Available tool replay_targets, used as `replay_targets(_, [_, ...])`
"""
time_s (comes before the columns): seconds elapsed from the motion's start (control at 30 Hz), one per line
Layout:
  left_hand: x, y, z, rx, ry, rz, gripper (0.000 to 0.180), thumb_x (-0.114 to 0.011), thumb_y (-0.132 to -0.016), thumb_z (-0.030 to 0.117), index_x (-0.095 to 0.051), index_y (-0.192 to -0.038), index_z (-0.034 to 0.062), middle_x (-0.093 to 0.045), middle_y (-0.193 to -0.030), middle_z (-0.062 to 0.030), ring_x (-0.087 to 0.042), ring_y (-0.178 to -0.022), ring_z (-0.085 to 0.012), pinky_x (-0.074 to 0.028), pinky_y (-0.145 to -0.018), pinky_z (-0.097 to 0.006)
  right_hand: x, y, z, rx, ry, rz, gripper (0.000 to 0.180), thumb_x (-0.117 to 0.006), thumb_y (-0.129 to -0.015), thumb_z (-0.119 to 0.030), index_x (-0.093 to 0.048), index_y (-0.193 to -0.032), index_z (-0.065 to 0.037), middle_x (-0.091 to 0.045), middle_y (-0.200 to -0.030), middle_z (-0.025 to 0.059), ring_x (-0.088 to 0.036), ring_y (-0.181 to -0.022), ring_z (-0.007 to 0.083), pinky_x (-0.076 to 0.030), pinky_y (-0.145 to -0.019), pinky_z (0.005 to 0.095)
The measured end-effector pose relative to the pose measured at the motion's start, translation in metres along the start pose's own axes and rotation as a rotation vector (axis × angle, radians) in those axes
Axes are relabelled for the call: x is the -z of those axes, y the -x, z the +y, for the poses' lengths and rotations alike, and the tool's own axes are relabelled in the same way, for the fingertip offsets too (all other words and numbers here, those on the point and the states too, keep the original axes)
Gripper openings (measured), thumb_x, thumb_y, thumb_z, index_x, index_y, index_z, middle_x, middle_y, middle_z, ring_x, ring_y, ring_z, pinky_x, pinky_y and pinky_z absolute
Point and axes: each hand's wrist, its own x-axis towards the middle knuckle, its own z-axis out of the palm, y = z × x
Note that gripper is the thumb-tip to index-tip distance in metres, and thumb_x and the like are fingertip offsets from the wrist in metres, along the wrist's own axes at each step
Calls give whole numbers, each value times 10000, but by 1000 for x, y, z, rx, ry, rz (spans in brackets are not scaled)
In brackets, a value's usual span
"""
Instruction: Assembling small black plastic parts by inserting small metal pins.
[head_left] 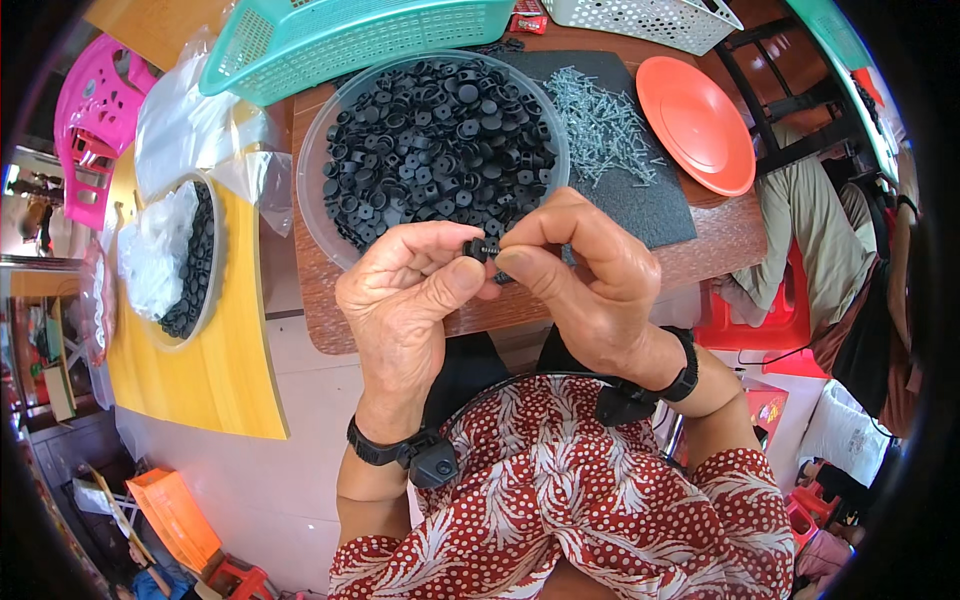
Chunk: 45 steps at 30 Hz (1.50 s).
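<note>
Pinching one small black cap [481,248] between left hand [410,290] and right hand [590,285], fingertips closed, just off the table edge [500,318].

A round orange plate [697,122] is lying on the brown wooden table [720,245], just right of a black mat [655,205]. A teal basket [360,35] and a white basket [650,18] are sitting at the far edge. To the left, a yellow tabletop [225,370] is carrying a second bowl [190,262] with clear plastic bags [195,125] beside it, and a pink plastic chair [90,125] is standing beyond
</note>
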Motion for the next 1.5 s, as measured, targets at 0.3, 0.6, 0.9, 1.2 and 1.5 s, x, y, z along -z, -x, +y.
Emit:
replay_targets(0.3, [-4, 0, 0, 11, 9, 22, 220, -701, -779, 0, -616, -969, -71, -655, -827, -125, -645, -691, -168, -553, -622, -265, 1, -1, 2, 3, 16, -13, 92, -681, -724, 18, -607, -768, -15, -598, -679, 57, -552, -621, 189, -430, -548, 295])
replay_targets(0.6, [0, 2, 0, -118, -269, 42, 223, -724, -753, -6, -645, -954, -62, -635, -839, -83, -604, -716, -120, -485, -632, -212, 2, -4, 5, 125, 99, -45, 94, -666, -717, 31, -595, -745, -24, -582, -663, 65, -533, -598, 227, -418, -536, 318])
replay_targets(0.9, [4, 3, 0, -172, -425, 31, 219, -736, -713, -33, -680, -924, -37, -630, -831, -64, -557, -717, -101, -445, -630, -209, -5, -4, 4, 7, 46, -73, 92, -666, -708, 32, -591, -741, -11, -571, -678, 89, -541, -593, 235, -423, -531, 319])
replay_targets(1.2, [16, 13, -1, -220, -468, 89, 214, -743, -717, -22, -668, -916, -40, -635, -800, -55, -573, -690, -102, -457, -621, -204, -10, -7, 1, -204, -140, -241, 107, -694, -746, -24, -615, -810, 8, -581, -739, 94, -566, -648, 194, -442, -568, 298])
replay_targets(1.5, [29, 5, 7, -214, -200, 277, 210, -701, -772, -32, -617, -958, -81, -628, -799, -104, -611, -673, -137, -555, -608, -260, -21, -56, 40, 452, 481, -300, 194, -652, -592, -4, -613, -782, -10, -491, -748, 94, -469, -728, 264, -393, -618, 350])
